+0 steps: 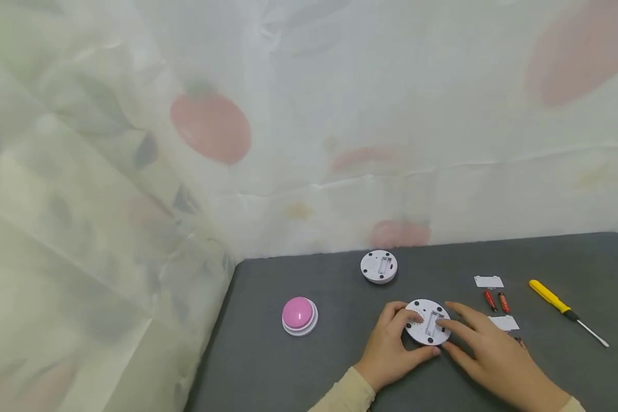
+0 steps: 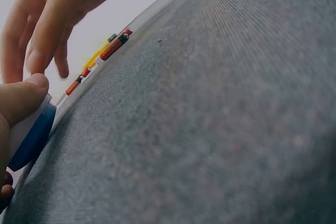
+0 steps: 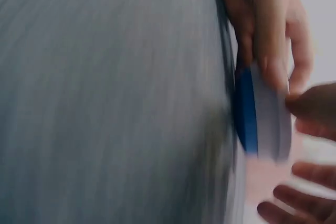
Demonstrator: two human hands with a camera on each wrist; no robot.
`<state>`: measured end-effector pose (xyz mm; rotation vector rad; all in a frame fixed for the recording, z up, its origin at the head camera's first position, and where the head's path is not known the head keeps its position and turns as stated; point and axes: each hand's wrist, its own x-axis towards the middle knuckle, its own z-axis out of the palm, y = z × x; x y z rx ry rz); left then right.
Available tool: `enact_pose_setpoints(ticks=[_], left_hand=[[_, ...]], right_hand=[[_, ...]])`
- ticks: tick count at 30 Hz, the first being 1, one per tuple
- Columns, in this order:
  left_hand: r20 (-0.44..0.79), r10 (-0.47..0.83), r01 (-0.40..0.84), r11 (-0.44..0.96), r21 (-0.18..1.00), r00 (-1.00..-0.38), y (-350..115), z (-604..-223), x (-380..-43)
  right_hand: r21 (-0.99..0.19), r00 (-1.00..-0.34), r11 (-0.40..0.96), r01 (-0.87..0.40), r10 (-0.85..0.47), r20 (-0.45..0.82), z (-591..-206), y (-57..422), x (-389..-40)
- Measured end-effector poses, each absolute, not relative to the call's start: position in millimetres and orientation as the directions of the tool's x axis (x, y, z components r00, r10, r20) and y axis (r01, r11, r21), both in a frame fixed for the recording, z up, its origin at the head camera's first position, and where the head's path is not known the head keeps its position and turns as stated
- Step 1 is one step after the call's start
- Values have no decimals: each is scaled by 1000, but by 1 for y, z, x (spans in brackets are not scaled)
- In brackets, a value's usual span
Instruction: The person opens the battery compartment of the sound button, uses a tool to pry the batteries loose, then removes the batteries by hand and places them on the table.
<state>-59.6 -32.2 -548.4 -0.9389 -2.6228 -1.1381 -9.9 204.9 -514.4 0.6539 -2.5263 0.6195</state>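
Observation:
My left hand (image 1: 391,346) grips a round white push button (image 1: 418,336) turned face down near the table's front. Its open battery slot faces up, and a blue dome (image 3: 246,111) shows underneath in the right wrist view. The left thumb (image 2: 23,100) lies along its near edge, the fingers on the far side. From the right, my right hand (image 1: 494,355) reaches over it with spread fingers, one fingertip at the battery slot and the thumb by the rim. In the right wrist view its lower fingers stand apart from the button.
A second white button (image 1: 378,267) lies upside down behind, its slot open. At left sits a pink-domed button (image 1: 297,313). To the right are white battery covers (image 1: 488,281), several red batteries (image 1: 503,303), one partly hidden by the right hand, and a yellow screwdriver (image 1: 551,296).

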Motion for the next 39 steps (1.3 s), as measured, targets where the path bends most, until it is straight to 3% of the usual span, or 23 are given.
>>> enact_pose_setpoints(ticks=[9, 20, 27, 39], left_hand=[[380, 525, 633, 477, 610, -762, -34, -551, -64], [303, 500, 568, 553, 609, -811, -33, -547, -65], [294, 475, 541, 556, 630, -830, -34, -549, -61], [274, 491, 543, 572, 615, -827, -37, -545, -64]], right_hand=[[-390, -815, 776, -495, -261, 517, -522, 183, -20], [-500, -842, 766, -403, -97, 531, -518, 164, -42], [-558, -906, 774, -300, -49, 420, -518, 159, -57], [-573, -915, 774, -270, -21, 403, -517, 159, -77]])
